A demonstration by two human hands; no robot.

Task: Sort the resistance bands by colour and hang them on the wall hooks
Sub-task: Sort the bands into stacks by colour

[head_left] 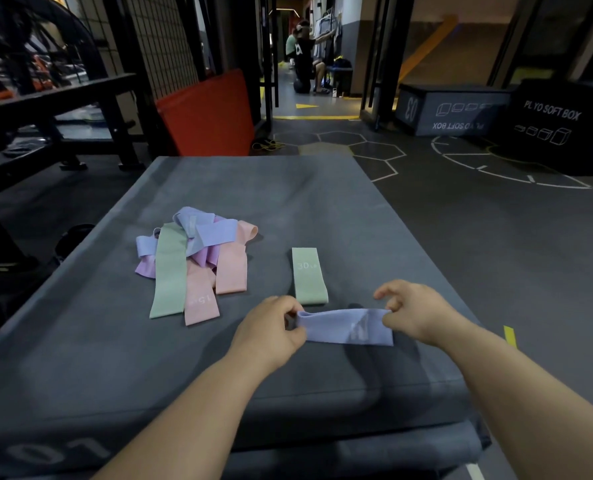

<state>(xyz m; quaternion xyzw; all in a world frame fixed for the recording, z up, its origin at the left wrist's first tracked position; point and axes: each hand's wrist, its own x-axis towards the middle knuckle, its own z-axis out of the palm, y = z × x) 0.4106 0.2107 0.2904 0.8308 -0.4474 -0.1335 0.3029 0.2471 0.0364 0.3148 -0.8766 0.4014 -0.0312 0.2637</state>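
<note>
A blue resistance band (343,327) is stretched flat between my hands just above the grey plyo box top (253,188). My left hand (271,327) pinches its left end and my right hand (409,310) pinches its right end. Just beyond it a single green band (309,276) marked 30 lies flat on its own. To the left sits a mixed pile of bands (198,261): green, pink, purple and blue ones overlapping. No wall hooks show in this view.
A dark metal rack (56,109) and a wire grid panel (156,39) stand at the left, with a red mat (208,116) leaning behind the box. Black plyo soft boxes (547,123) sit at the right. People stand in the far corridor (305,57).
</note>
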